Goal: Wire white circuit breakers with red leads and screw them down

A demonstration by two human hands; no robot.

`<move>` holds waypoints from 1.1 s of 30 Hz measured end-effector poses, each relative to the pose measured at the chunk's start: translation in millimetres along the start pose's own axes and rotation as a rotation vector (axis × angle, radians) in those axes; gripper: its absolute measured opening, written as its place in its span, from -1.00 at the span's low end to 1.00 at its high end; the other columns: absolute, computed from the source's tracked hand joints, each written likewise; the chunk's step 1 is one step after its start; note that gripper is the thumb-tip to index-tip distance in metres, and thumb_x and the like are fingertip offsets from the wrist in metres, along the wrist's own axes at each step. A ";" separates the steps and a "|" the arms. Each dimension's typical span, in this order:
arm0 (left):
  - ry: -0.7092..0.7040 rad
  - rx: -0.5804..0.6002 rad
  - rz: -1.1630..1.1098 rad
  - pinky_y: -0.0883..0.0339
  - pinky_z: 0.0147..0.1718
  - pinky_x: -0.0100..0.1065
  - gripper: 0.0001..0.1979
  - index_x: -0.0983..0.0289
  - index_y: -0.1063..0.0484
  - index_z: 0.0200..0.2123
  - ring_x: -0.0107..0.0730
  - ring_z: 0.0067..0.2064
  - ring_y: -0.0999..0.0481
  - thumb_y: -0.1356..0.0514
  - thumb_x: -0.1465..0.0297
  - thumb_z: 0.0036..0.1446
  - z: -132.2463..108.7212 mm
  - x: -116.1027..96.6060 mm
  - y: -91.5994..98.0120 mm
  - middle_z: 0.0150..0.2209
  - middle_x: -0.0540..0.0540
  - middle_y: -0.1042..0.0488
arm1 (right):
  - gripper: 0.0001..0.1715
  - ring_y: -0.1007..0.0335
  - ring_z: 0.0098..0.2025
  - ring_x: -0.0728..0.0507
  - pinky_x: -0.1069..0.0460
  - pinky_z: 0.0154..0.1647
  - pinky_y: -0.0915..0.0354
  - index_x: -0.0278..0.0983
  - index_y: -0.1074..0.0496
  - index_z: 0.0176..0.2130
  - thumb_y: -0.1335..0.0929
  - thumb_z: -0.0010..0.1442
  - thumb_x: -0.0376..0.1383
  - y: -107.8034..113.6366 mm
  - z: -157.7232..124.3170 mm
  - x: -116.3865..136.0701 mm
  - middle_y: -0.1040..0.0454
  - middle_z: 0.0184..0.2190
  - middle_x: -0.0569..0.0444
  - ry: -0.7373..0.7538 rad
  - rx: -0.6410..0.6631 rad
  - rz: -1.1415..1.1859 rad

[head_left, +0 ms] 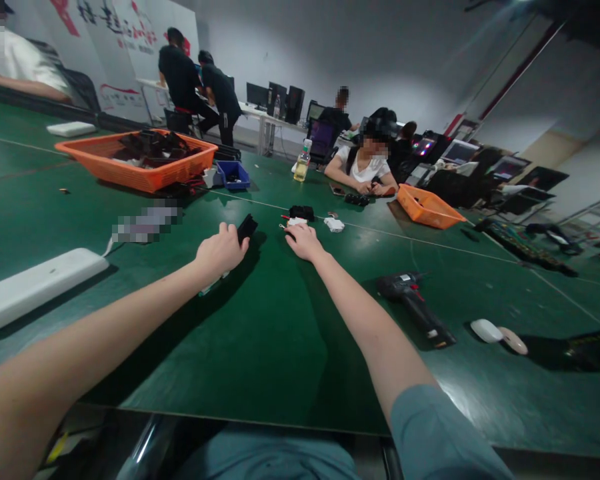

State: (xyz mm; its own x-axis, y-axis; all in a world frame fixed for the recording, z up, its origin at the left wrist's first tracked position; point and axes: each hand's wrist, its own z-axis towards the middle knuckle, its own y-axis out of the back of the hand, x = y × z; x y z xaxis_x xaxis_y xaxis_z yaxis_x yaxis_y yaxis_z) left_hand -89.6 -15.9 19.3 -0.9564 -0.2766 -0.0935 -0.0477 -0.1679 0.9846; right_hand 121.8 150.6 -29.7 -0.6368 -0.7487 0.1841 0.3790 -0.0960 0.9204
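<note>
My left hand (pixel 223 252) is closed around a black plastic part (pixel 247 228), held just above the green table, and its far end sticks out past the fingers. Under that hand a light greenish edge shows, too hidden to name. My right hand (pixel 306 243) reaches forward with fingers curled down on a small white part (pixel 297 221), partly covered by the fingers. A short red lead with a metal tip pokes out on its left. Right behind it lies a black bundle (pixel 301 213), and another white piece (pixel 334 225) rests to the right.
An orange basket of black parts (pixel 150 179) and a blue bin (pixel 233 175) stand far left. A white power strip (pixel 40 287) lies left. On the right are a cordless screwdriver (pixel 415 310), a white case (pixel 486 331) and an orange basket (pixel 427 207). A person sits opposite.
</note>
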 end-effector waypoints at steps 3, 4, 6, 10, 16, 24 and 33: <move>0.004 -0.009 -0.007 -0.41 -0.16 -0.06 -0.38 0.43 -0.23 0.14 0.11 -0.08 -0.56 0.24 0.07 0.35 3.3 2.2 -1.0 0.07 0.48 -0.39 | -0.62 -0.16 0.21 -0.27 -0.22 0.23 -0.02 -0.27 -0.44 0.07 -0.20 0.39 -0.22 2.2 -2.2 2.1 -0.45 0.11 -0.11 0.007 -0.020 0.010; 0.004 -0.009 -0.006 -0.41 -0.17 -0.06 -0.39 0.43 -0.22 0.15 0.11 -0.09 -0.56 0.24 0.08 0.35 4.6 3.2 -1.4 0.05 0.47 -0.40 | -0.62 -0.17 0.20 -0.26 -0.22 0.22 -0.03 -0.28 -0.45 0.05 -0.20 0.39 -0.22 3.0 -2.8 2.7 -0.46 0.10 -0.11 0.001 -0.024 0.010; -0.003 -0.018 0.000 -0.42 -0.18 -0.05 -0.40 0.41 -0.17 0.21 0.11 -0.10 -0.57 0.25 0.11 0.35 7.2 5.5 -1.9 0.03 0.45 -0.43 | -0.63 -0.19 0.18 -0.27 -0.21 0.20 -0.04 -0.28 -0.46 0.04 -0.19 0.39 -0.23 4.3 -3.7 3.4 -0.46 0.08 -0.12 -0.013 -0.026 0.011; -0.062 -0.031 0.047 -0.42 -0.18 -0.05 -0.41 0.23 0.03 0.37 0.08 -0.12 -0.58 0.29 0.14 0.37 12.9 10.2 -1.8 0.02 0.39 -0.44 | -0.64 -0.19 0.17 -0.27 -0.20 0.18 -0.05 -0.29 -0.46 0.03 -0.20 0.39 -0.24 6.5 -5.1 3.8 -0.46 0.06 -0.12 -0.030 -0.023 0.019; -0.055 -0.028 0.113 -0.41 -0.23 -0.07 -0.41 0.14 -0.05 0.37 0.05 -0.16 -0.59 0.28 0.14 0.37 23.0 13.4 -6.2 0.01 0.38 -0.41 | -0.63 -0.19 0.17 -0.26 -0.18 0.17 -0.07 -0.30 -0.50 -0.01 -0.20 0.40 -0.22 6.5 -6.2 3.1 -0.49 0.03 -0.13 -0.041 -0.012 -0.013; -0.034 -0.137 0.095 -0.42 -0.24 -0.03 -0.42 0.07 -0.18 0.32 0.02 -0.17 -0.56 0.22 0.05 0.36 27.9 15.3 -15.8 -0.01 0.30 -0.39 | -0.67 -0.26 0.13 -0.27 -0.16 0.13 -0.14 -0.29 -0.54 -0.09 -0.24 0.35 -0.24 2.2 -4.4 1.2 -0.54 -0.04 -0.10 -0.073 -0.062 -0.001; -0.261 -0.362 0.256 -0.41 -0.15 -0.13 -0.59 0.36 -0.39 0.03 0.06 0.11 -0.33 0.04 0.23 0.30 42.8 3.2 -17.5 0.10 0.37 -0.34 | -0.68 -0.28 0.11 -0.27 -0.17 0.14 -0.14 -0.30 -0.54 -0.13 -0.23 0.34 -0.26 5.6 -8.7 4.0 -0.54 -0.05 -0.11 -0.068 -0.085 -0.019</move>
State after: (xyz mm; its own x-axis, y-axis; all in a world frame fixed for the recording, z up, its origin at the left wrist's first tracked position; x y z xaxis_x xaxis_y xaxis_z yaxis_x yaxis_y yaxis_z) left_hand -104.1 26.7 8.0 -0.9667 -0.1138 0.2294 0.2559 -0.4550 0.8529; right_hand 127.2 141.3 -26.8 -0.6869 -0.7007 0.1928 0.4205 -0.1669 0.8918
